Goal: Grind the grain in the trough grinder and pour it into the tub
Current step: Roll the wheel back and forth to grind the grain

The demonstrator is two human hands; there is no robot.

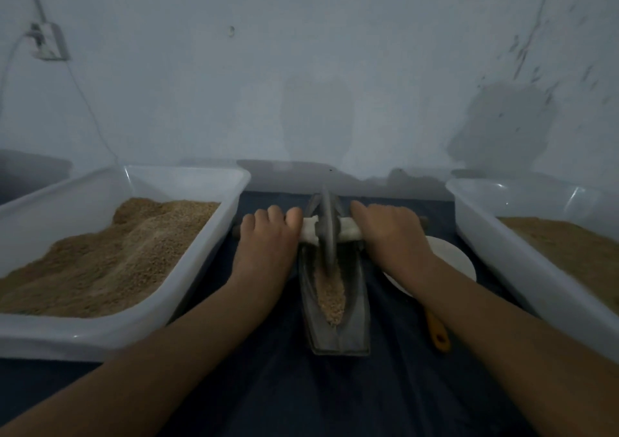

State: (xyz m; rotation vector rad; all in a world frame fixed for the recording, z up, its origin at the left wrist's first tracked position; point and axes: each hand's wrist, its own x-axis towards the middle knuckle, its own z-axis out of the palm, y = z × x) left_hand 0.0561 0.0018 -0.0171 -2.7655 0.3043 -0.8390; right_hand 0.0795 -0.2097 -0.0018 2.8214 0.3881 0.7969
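Left tub (214,232): white plastic, well filled with tan ground meal (110,255), sits just left of the work zone on the dark cloth (268,386).

Left hand (268,239): palm down, fingers curled over the left end of the axle handle (310,232), closed on it; a dark stub of the handle pokes out past the knuckles toward the tub.

Centre: trough grinder (335,302), a dark boat-shaped channel, with its long axis running straight away from the person toward the wall. Grinding wheel (326,235) stands upright in the channel, toward the far half. Handle crosses the trough at right angles, so the hands flank the wheel, one each side, about equally near. Grain (331,297) lies in the groove as a narrow tan strip on the near side of the wheel, so the wheel probably has to roll back toward the body to crush it.

Right hand (388,232): also palm down, wrapped shut on the handle's right end, white wrap visible between thumb side and wheel.

Right of trough: white round dish (459,262) partly hidden under the right forearm, orange-handled tool (437,331) lying on the cloth.

Right tub (502,222): white, holds a lower layer of tan meal; which tub receives the pour I cannot tell.

Step judged: grinding, pour not yet done.
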